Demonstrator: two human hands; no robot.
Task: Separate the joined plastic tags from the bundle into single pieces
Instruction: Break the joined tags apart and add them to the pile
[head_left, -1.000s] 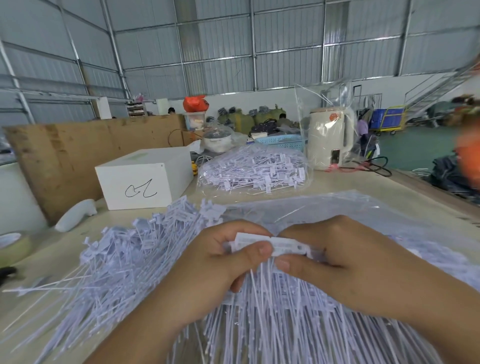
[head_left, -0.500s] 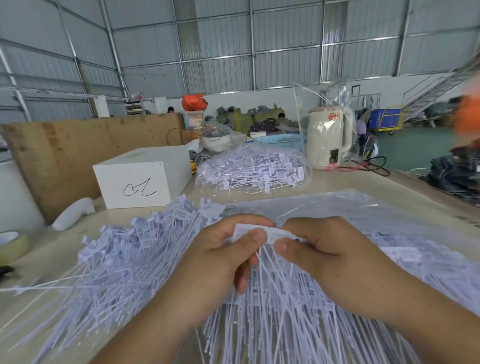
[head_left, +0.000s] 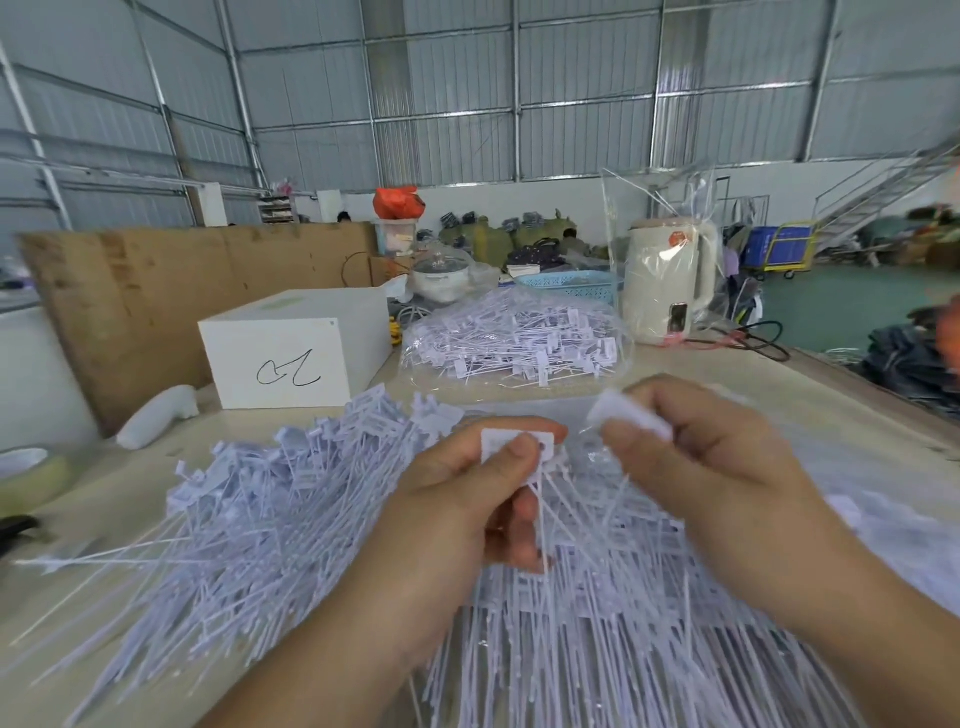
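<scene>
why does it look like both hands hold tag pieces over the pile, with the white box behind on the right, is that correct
Not quite: the head view shows the white box behind on the left. Both the left hand and right hand do hold tag pieces over the pile.

The loose tags (head_left: 270, 519) covering the tabletop (head_left: 753, 395) are showing as thin matt white plastic; the bag (head_left: 519, 338) toward the far edge is gleaming as glossy clear film; the board (head_left: 156, 291) is looking like rough brown cardboard; the tabletop is appearing smooth and pale.
</scene>
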